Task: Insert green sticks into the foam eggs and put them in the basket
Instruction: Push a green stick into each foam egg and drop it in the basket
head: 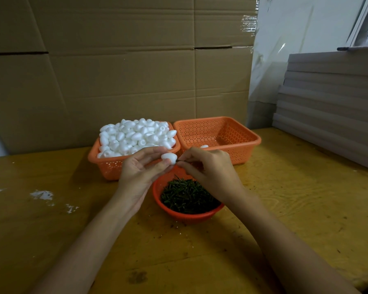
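The person holds both hands above a yellow wooden table [306, 198]. The left hand [145, 168] grips one white foam egg [169, 158] between the curled thumb and the fingertips, with the palm turned up. The right hand [208, 166] is just beside it; its thumb and forefinger pinch a thin green stick [179, 160], and the tip of the stick touches the right end of the egg. How deep the stick sits in the foam, one cannot tell.

Under the hands stands a round orange basket [179, 215] with a heap of green sticks [187, 196] in it. Behind it two square orange baskets stand side by side, touching each other. The left square basket [108, 166] is piled high with foam eggs [136, 136]. The right square basket [242, 153] holds one white egg [204, 146] near its front wall, partly hidden by the right hand.

Some white crumbs [42, 195] lie on the table at the left. A wall of brown cardboard [115, 71] stands behind the baskets, and a stack of grey boards [327, 102] lies at the right.
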A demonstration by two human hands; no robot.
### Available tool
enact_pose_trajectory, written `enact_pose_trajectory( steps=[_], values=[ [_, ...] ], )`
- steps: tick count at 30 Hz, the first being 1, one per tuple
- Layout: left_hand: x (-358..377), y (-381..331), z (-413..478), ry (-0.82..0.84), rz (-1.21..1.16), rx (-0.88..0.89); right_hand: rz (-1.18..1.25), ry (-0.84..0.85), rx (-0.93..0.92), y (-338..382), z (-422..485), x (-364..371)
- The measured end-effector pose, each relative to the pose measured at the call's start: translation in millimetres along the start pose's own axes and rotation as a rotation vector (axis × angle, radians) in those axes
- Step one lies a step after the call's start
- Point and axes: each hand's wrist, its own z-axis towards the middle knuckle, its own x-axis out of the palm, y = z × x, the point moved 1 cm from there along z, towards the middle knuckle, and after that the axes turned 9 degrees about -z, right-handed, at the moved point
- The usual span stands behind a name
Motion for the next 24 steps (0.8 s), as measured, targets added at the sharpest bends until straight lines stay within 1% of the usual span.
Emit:
enact_pose_trajectory(
  steps=[15,21,24],
  values=[
    [-0.6,0.9,0.5,-0.009,0.019,0.023,0.021,0.047,0.035,8.4,-0.8,1.0],
    [0.9,-0.4,-0.5,-0.005,0.067,0.018,0.054,0.12,0.108,14.0,-2.5,5.0],
    [2.4,-1.2,-1.2,-0.023,0.063,0.021,0.115,0.144,0.175,15.6,-1.8,5.3]
  ],
)
